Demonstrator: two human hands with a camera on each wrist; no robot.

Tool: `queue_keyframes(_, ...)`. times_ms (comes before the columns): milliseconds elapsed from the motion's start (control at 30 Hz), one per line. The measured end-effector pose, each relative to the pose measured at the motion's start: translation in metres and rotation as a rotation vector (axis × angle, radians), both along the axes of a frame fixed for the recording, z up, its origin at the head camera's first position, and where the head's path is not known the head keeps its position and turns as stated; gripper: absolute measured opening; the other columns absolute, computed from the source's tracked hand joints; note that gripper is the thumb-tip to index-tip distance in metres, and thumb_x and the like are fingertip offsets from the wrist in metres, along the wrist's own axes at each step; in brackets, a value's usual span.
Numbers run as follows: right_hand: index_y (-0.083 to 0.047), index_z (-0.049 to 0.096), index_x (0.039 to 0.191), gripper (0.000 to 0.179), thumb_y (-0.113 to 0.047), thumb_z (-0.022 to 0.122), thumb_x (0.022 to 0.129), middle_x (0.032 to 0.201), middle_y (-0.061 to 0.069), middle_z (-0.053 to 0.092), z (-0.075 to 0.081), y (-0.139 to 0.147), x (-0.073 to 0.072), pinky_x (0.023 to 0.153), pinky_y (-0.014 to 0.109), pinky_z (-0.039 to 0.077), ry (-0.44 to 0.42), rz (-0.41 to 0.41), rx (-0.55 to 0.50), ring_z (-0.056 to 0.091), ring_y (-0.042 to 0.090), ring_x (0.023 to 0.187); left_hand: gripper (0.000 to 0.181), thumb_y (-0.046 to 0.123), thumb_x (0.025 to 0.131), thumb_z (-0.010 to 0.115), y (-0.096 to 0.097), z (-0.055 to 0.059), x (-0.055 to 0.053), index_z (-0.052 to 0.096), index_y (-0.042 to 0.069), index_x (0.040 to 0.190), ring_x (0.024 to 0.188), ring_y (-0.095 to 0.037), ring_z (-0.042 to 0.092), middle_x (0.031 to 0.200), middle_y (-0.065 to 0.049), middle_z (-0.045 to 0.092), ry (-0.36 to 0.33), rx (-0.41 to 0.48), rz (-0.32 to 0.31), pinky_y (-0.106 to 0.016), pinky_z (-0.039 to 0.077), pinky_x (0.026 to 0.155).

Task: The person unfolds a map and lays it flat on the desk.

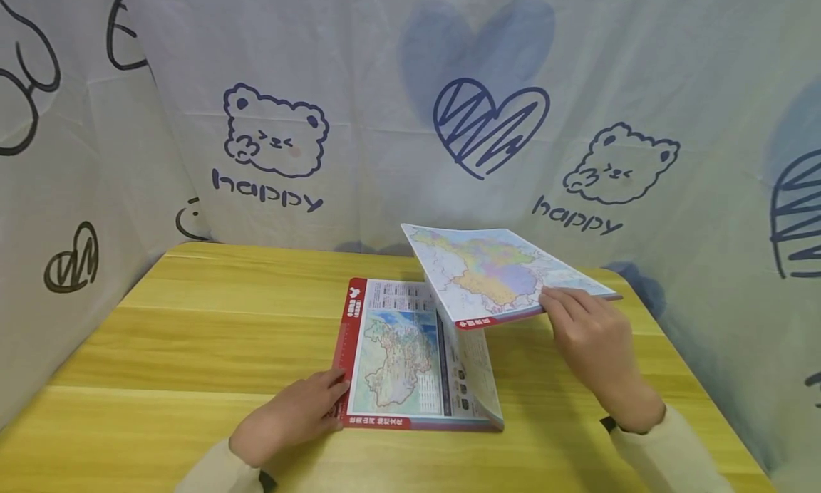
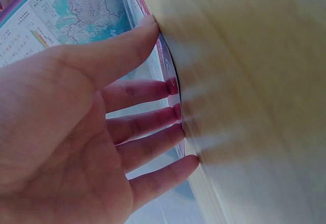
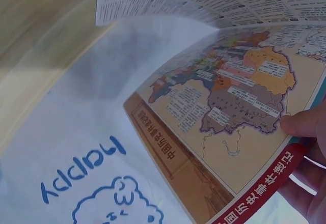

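Observation:
A folding map [image 1: 400, 365] with red borders lies partly on the table, with a coloured map and blocks of text on its lower panel. Along its left edge rests my left hand [image 1: 291, 414]; in the left wrist view the fingers are extended, with the fingertips at the red edge and the table. My right hand [image 1: 593, 343] pinches the near right edge of the raised panel [image 1: 494, 272], which tilts above the lower one and shows a pastel map. The right wrist view shows this panel's other side [image 3: 244, 96], printed with another map, and the thumb pressing near its border.
The wooden table [image 1: 212, 336] extends to both sides of the map. Behind it and along the sides hangs a pale cloth [image 1: 378, 172] printed with bears, hearts and lettering.

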State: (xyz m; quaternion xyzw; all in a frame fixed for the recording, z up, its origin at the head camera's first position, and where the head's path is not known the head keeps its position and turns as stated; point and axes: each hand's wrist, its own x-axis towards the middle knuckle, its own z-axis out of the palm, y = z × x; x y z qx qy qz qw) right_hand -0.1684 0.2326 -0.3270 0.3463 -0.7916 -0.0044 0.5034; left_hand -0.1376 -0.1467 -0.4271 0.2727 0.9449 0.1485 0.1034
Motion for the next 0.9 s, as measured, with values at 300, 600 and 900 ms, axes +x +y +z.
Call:
queue_keyframes(300,0.009,0.068,0.09,0.024,-0.003,0.049,0.098,0.088,0.022,0.07,0.008,0.016,0.001,0.055,0.053,0.052,0.03,0.005,-0.054,0.066,0.039,0.074,0.057,0.021,0.086,0.073,0.0,0.001,0.0,0.053,-0.007,0.132,0.127,-0.041,0.044,0.14,-0.024,0.044,-0.011,0.001,0.01,-0.054,0.042,0.098)
queue_keyframes(600,0.009,0.068,0.091,0.011,0.004,0.059,0.088,0.088,0.022,0.07,0.013,0.033,0.003,0.053,0.053,0.051,0.03,-0.019,-0.081,0.066,0.04,0.073,0.057,0.022,0.086,0.073,-0.001,0.0,0.0,0.054,-0.008,0.131,0.126,-0.041,0.045,0.14,-0.024,0.044,-0.007,0.008,0.002,-0.054,0.042,0.098)
queue_keyframes(900,0.01,0.067,0.093,0.018,0.008,0.071,0.076,0.091,0.023,0.07,0.016,0.05,0.009,0.061,0.053,0.053,-0.047,-0.103,-0.088,0.067,0.041,0.078,0.058,0.024,0.087,0.073,-0.002,0.0,-0.001,0.053,-0.007,0.132,0.126,-0.041,0.044,0.142,-0.024,0.043,-0.028,0.019,0.012,-0.054,0.041,0.099)
